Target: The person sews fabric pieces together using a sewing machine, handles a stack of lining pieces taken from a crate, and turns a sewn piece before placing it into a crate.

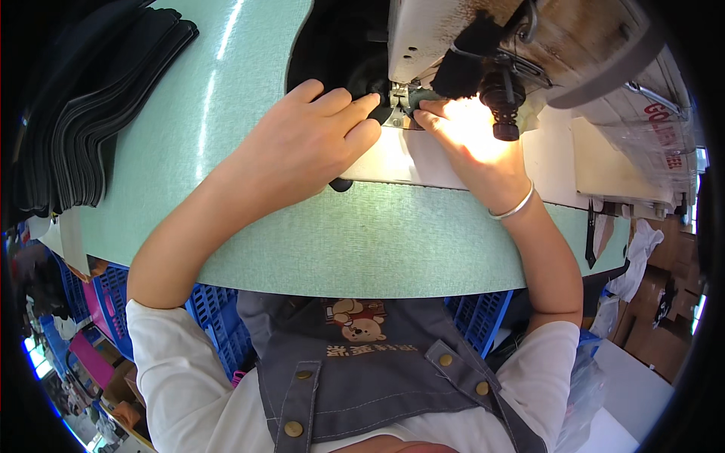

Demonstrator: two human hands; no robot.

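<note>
A sewing machine [442,34] stands at the far side of the table, with its presser foot [398,98] lowered near dark material. My left hand [313,136] lies palm down left of the foot, fingers apart, on a black piece of material [332,49]. To the right of the foot is my right hand [476,140], with a silver bangle at the wrist. Its fingertips are together on the edge of a dark piece [423,95] beside the foot. Lamp glare washes out part of that hand. Material beneath both hands is partly hidden.
A thick stack of black cut pieces [79,113] sits on the green table [355,241] at the left. The pale machine bed [430,162] lies before the foot. Dark scissors-like tool [591,238] rests at the right edge. Blue crates [219,321] stand below the table.
</note>
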